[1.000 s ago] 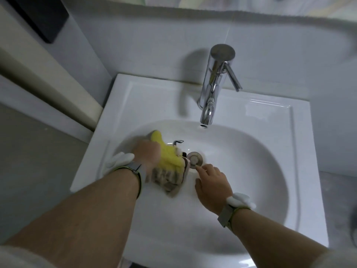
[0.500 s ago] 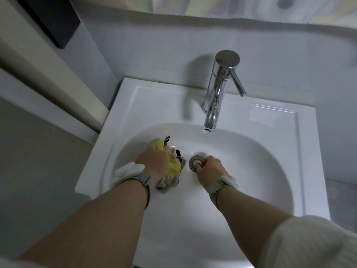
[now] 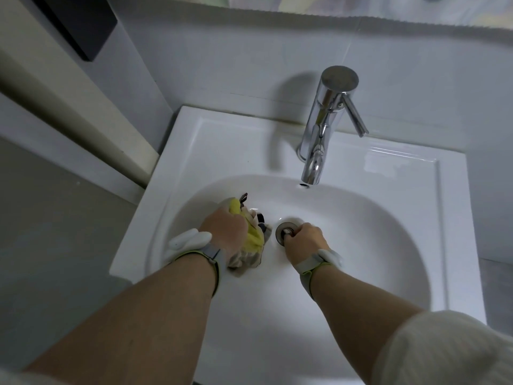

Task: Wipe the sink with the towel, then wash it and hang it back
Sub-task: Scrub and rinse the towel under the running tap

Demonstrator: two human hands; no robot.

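Note:
A white sink (image 3: 361, 273) fills the middle of the view. My left hand (image 3: 224, 229) grips a bunched yellow and grey towel (image 3: 254, 241) against the left slope of the bowl. Just right of the towel lies the round metal drain plug (image 3: 281, 232). My right hand (image 3: 304, 240) has its fingers curled at the plug's right edge, touching it; whether it pinches the plug is hidden by the knuckles. Both wrists carry bands with white tabs.
A chrome tap (image 3: 323, 126) with a side lever rises at the back rim, its spout over the bowl. A grey tiled wall (image 3: 222, 51) stands behind. A cream ledge (image 3: 69, 107) and grey floor (image 3: 55, 245) lie to the left.
My right hand moved forward from the near slope of the bowl onto the drain plug and curled its fingers there. The left hand bunched the towel tighter.

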